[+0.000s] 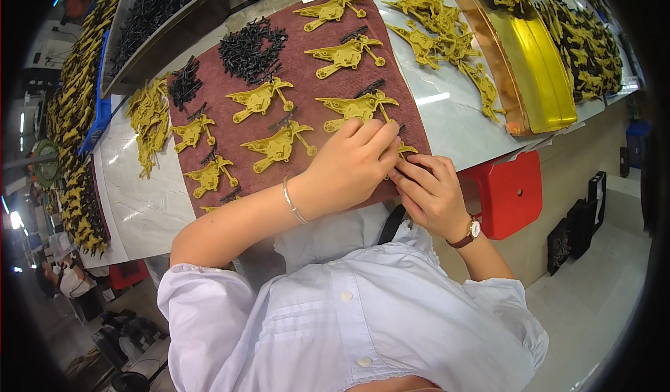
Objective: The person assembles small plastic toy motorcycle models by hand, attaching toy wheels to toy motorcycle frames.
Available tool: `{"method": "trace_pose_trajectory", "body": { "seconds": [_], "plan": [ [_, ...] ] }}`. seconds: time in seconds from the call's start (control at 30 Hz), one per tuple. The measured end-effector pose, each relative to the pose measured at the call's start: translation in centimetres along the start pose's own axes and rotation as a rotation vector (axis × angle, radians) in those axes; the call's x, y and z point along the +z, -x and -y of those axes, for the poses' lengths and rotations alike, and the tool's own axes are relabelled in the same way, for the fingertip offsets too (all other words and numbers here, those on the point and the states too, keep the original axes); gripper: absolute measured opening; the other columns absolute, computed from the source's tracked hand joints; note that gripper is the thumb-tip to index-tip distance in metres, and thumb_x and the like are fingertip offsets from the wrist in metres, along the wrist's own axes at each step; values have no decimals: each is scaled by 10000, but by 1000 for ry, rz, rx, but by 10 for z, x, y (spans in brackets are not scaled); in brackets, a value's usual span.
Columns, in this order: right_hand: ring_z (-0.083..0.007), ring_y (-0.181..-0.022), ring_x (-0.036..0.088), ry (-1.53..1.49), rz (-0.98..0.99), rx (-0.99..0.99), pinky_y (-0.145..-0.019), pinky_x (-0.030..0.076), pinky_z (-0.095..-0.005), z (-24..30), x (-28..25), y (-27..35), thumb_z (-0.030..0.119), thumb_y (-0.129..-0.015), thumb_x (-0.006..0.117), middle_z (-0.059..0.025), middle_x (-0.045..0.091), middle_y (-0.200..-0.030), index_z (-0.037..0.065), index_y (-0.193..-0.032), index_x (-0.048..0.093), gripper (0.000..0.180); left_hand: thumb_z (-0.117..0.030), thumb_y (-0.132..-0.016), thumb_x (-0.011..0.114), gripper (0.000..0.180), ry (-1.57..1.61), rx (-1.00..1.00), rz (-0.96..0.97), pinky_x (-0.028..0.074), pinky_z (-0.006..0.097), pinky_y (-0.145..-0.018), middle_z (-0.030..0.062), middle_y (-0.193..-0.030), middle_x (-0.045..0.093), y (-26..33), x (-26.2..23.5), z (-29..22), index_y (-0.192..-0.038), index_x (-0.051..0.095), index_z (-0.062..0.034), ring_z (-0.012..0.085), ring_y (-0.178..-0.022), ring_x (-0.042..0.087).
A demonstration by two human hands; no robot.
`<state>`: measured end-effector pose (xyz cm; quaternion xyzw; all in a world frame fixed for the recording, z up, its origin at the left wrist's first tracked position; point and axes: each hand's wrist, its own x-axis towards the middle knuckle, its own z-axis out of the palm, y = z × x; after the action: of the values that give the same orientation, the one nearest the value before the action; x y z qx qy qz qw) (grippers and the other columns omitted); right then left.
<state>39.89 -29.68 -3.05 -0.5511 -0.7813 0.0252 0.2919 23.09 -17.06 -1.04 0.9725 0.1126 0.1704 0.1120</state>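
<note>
Yellow plastic figure (405, 150) sits pinched between both hands at the near edge of the maroon mat (307, 50), mostly hidden by fingers, so only a sliver of it shows. The left hand (349, 165) curls over it from the left with fingers drawn together on the piece; the right hand (429, 189) meets it from below, fingertips pressed to the same piece.

Largest around them is the pale marble table (453, 123), with the mat spread over its middle. A long translucent yellow tray (537, 78) lies to the right, well apart from the hands. A grey tray of black parts (157, 15) stands at the far left. On the mat, finished yellow figures (352, 106) lie in rows just beyond the left hand, and a heap of small black pieces (251, 46) lies farther off. Loose yellow figures (436, 32) lie scattered between mat and yellow tray.
</note>
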Motion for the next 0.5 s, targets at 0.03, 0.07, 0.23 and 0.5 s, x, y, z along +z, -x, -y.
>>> {"method": "trace_pose_trajectory", "body": {
  "seconds": [0.03, 0.07, 0.23, 0.5],
  "plan": [
    [-232, -1018, 558, 13, 3, -9, -836, 437, -370, 0, 0, 1, 47, -650, 664, -41, 631, -1130, 52, -1032, 678, 382, -141, -760, 598, 352, 7, 9, 15, 410, 377, -856, 137, -1138, 547, 2, 0, 0, -1084, 615, -5, 280, -1006, 536],
    [-232, -1018, 558, 16, 3, -12, -836, 437, -370, -1, 1, 1, 47, -650, 664, -41, 631, -1130, 52, -1032, 678, 382, -141, -760, 598, 352, 5, 8, 11, 410, 377, -856, 137, -1138, 547, 3, 1, 1, -1084, 615, -5, 280, -1006, 536],
    [-231, -1016, 557, 35, -5, -9, -857, 430, -376, 1, 2, 2, 47, -658, 663, -39, 629, -1124, 54, -1028, 675, 370, -146, -779, 595, 385, 55, -25, 4, 371, 390, -880, 141, -1164, 533, 7, -8, 5, -1153, 615, -54, 284, -1048, 504],
    [-235, -1016, 557, 37, 4, 5, -862, 429, -382, 3, 2, 3, 38, -671, 658, -43, 625, -1134, 42, -1037, 668, 366, -77, -766, 593, 439, 148, -121, -112, 367, 393, -899, 133, -1179, 540, -4, -20, 42, -1204, 603, -94, 293, -1071, 505]
  ]
}}
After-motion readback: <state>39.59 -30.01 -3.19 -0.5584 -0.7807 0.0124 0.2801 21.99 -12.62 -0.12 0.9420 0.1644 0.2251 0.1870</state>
